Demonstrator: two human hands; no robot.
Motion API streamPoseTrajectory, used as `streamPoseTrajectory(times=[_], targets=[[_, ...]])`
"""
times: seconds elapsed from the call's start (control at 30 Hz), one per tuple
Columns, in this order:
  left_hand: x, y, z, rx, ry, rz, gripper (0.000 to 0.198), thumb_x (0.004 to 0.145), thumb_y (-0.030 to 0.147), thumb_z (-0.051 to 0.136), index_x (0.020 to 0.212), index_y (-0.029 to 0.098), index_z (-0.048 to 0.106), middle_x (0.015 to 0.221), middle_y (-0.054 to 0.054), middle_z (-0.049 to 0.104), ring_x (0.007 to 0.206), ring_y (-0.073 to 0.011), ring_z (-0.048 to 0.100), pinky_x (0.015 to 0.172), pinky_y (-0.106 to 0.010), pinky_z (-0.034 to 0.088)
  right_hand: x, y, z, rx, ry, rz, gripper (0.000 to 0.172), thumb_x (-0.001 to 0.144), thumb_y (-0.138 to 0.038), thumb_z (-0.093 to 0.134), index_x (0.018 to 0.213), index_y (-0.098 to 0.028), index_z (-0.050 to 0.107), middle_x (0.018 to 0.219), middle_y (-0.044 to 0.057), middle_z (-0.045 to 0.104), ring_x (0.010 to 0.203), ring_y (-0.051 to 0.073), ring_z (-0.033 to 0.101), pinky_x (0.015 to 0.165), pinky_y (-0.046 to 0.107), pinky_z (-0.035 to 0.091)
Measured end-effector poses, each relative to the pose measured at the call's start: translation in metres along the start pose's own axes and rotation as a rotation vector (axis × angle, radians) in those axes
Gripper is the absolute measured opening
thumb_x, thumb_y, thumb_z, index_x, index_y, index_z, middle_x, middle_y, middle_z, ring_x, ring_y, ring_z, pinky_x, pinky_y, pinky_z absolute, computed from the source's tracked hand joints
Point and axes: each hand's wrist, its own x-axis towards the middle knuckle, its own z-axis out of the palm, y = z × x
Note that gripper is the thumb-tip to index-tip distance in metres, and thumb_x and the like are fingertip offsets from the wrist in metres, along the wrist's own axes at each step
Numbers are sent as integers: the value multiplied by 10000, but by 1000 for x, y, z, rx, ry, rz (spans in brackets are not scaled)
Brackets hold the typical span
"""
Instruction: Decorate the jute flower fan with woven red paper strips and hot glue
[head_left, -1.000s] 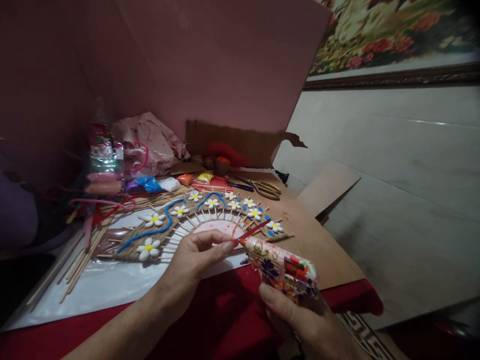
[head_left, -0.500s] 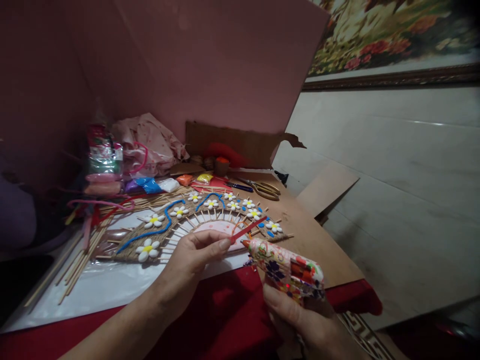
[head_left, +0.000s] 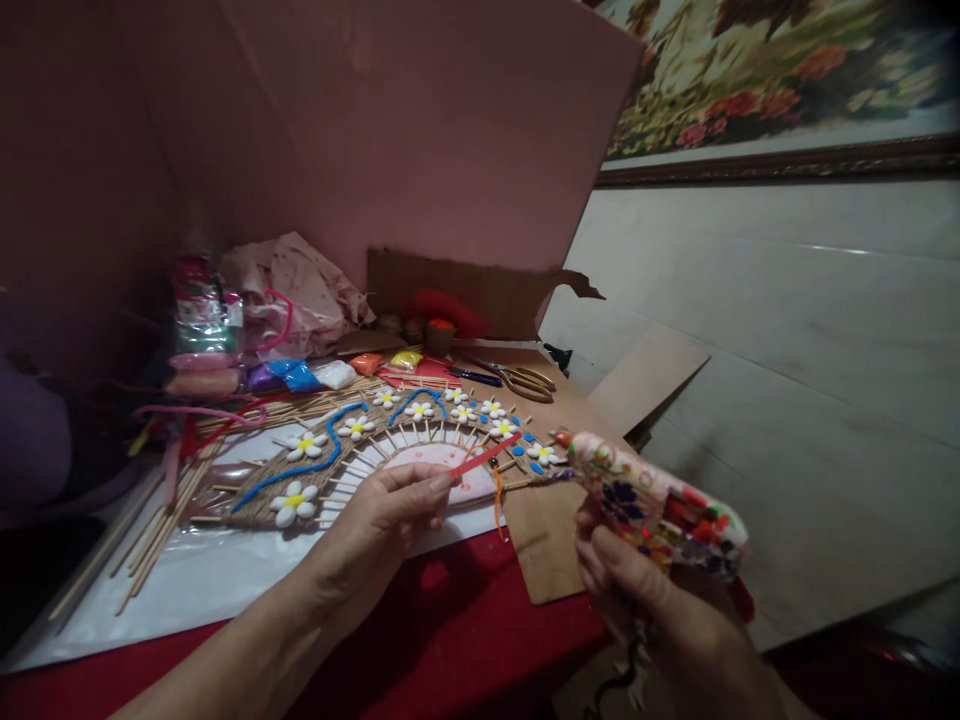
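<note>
My left hand (head_left: 401,500) pinches one end of a thin red strip (head_left: 487,458), which points up and to the right. Wrapped round a flower-patterned hot glue gun (head_left: 637,490), my right hand (head_left: 660,600) is off to the right, and the gun's nozzle is apart from the strip. Behind both hands lies a fan-shaped craft piece (head_left: 281,478) of twine and wooden sticks, decorated with white-petalled flowers, blue wavy lines and blue dots. Its pale pink centre (head_left: 420,455) is partly hidden by my left hand. An orange cord (head_left: 498,500) hangs near the strip.
Wooden sticks (head_left: 150,540) lie at the left on a white sheet (head_left: 247,590). Bags of coloured clay (head_left: 296,374), pliers (head_left: 525,382) and a cutter (head_left: 474,377) sit at the back. A cardboard piece (head_left: 547,550) overhangs the red cloth (head_left: 420,620). Pink board (head_left: 450,130) stands behind.
My right hand has moved right with the glue gun, its nozzle leaving the red strip's side. My left hand still holds the strip, slightly further left. More cardboard and the orange cord now show.
</note>
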Motion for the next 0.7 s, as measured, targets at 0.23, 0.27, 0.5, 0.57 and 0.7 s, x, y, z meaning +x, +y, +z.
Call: streamPoseTrajectory(times=[0.23,0.27,0.5,0.57,0.7], targets=[[-1,2,-1,-10,33,14,168,695,312,721,709,159,651,636,11,544,596,-93,440,596,-220,331,53,-4,-52,-332,263,-221,355,725,-497,655,807,-154,618,614,21,605,471,131,498,421,243,377],[-1,2,-1,-14,35,17,167,691,309,726,712,159,656,641,10,547,599,-94,443,599,-222,333,62,-1,-60,-419,269,-241,369,729,-492,650,866,-150,623,703,45,648,558,160,557,486,259,418],[0,1,1,14,7,56,187,683,320,731,671,147,661,638,1,550,609,-99,455,604,-224,352,105,22,-115,-1112,62,-306,395,797,-325,523,1165,-183,539,997,112,679,848,272,638,688,333,452],[-1,2,1,14,12,55,185,684,317,730,668,147,658,643,-1,555,614,-102,464,612,-227,362,117,25,-126,-1118,-42,-342,405,789,-293,524,1180,-188,546,1122,110,640,954,276,613,778,347,447],[2,2,-1,-8,44,85,184,644,294,759,719,143,688,657,-16,585,603,-105,482,590,-226,370,145,30,-138,-1084,-172,-361,464,736,-290,590,1185,-175,577,1140,102,633,1000,275,589,856,360,439]])
